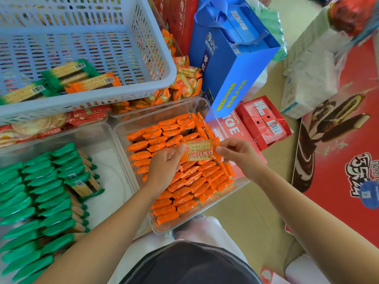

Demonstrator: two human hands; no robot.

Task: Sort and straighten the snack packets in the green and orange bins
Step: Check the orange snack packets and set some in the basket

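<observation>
An orange cracker packet (200, 150) is held flat above the clear bin of orange packets (207, 107). My left hand (164, 167) pinches its left end and my right hand (240, 154) pinches its right end. Below it, several orange packets (184, 181) stand in rows. To the left, a second clear bin (114, 177) holds rows of green packets (37, 201), with one green packet (84, 184) lying loose on top. A light blue basket (155, 58) at the upper left holds two green packets and one orange packet (94, 83).
A blue gift bag (233, 64) and red boxes (264, 121) stand right of the orange bin. A red poster (348, 160) lies on the floor at the right. More snack bins (51, 128) sit under the blue basket.
</observation>
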